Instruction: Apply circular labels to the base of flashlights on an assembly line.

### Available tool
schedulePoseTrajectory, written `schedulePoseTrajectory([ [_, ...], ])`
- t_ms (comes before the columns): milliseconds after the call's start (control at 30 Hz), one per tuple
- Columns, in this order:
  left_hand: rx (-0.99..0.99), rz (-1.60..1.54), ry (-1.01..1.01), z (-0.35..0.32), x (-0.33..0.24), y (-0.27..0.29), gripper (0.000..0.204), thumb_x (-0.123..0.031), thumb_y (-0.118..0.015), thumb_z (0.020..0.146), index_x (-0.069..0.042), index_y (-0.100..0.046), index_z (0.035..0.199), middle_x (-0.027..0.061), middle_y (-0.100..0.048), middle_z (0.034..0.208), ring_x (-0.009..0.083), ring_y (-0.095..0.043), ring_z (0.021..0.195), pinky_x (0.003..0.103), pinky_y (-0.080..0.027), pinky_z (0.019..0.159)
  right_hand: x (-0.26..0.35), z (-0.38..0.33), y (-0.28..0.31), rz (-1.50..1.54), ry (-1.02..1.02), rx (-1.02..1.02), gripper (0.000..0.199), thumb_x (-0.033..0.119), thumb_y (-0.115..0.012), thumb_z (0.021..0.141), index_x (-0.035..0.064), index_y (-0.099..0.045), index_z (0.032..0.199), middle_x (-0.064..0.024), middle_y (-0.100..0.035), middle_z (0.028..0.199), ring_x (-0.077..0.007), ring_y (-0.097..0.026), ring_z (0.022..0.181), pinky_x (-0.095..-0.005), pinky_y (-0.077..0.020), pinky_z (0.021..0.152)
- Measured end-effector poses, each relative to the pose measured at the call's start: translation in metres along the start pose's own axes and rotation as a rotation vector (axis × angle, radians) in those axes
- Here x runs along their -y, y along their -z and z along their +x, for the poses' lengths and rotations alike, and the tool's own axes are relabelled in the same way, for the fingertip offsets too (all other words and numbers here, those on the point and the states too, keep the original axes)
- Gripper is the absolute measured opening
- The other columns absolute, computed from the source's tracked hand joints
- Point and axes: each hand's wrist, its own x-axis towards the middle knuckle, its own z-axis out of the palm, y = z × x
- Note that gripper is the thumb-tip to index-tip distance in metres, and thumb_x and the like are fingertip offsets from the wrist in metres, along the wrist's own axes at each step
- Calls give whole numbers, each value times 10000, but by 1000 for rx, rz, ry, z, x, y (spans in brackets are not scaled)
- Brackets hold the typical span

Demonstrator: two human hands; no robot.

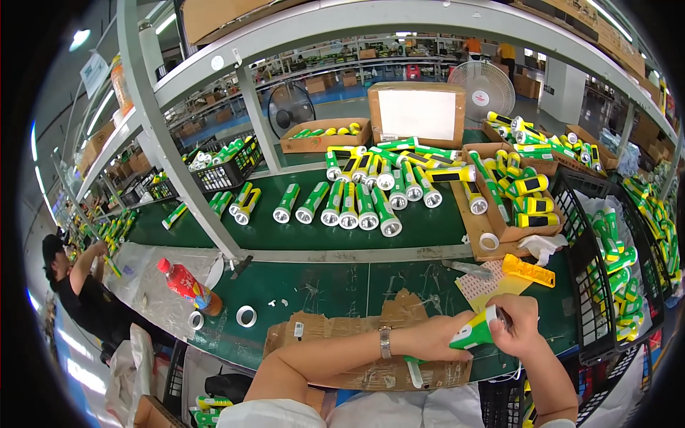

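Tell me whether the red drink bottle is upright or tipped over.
Tipped over: the red bottle lies on its side on the plastic sheet, cap pointing up-left.

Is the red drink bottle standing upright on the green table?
No, the red drink bottle lies tilted on its side on the grey plastic sheet, left of the tape rolls and far from both hands.

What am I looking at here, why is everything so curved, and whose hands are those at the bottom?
There is no machine: a camera worn on a person's head looks down at their own bare hands, and its fisheye lens bends straight edges. The left hand grips a green and yellow flashlight; the right hand is at its lens end, with a thin dark tool. Both work over flattened cardboard on a green workbench. Farther back lie rows of flashlights; nearer are tape rolls, a red bottle and a yellow tool. A co-worker sits at the left.
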Motion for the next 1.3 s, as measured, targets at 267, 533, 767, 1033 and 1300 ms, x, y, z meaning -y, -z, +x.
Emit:
schedulePoseTrajectory([
  [267,614,-731,-3,-14,-1,-8,483,-223,-709,736,-56,-413,1080,12,-521,854,78,-518,786,244,-453,669,38,5,8,128,502,137,382,402,-562,708,39,-585,823,-86,-560,675,-218,-525,476,-305,-400,424],
  [533,-43,546,332,-2,-3,29,433,-287,-642,758,-19,-400,995,185,-589,858,317,-603,709,372,-478,598,-37,6,-52,244,-386,148,276,246,-427,853,16,-551,941,-161,-587,823,-320,-581,733,-342,-463,655],
  [767,-515,1295,103,-13,7,39,420,-167,-646,682,-34,-482,1044,76,-518,754,223,-557,662,331,-444,518,-45,17,-73,851,-809,-117,491,452,-344,919,67,-486,1189,-22,-533,939,-54,-472,704,-192,-365,550],
  [1033,-623,1220,110,-18,22,40,471,-179,-675,641,-37,-491,1052,72,-504,793,207,-531,711,326,-424,585,-23,-12,-64,830,-907,-167,277,262,-417,924,49,-526,1065,-20,-545,908,-44,-422,555,-164,-294,455],
  [1300,-786,806,14,-14,25,36,405,-223,-630,733,-39,-479,1062,118,-540,843,256,-553,730,360,-453,601,-8,-24,-66,871,-901,-109,217,182,-455,904,29,-535,1035,-32,-572,849,-40,-419,527,-166,-293,434],
])
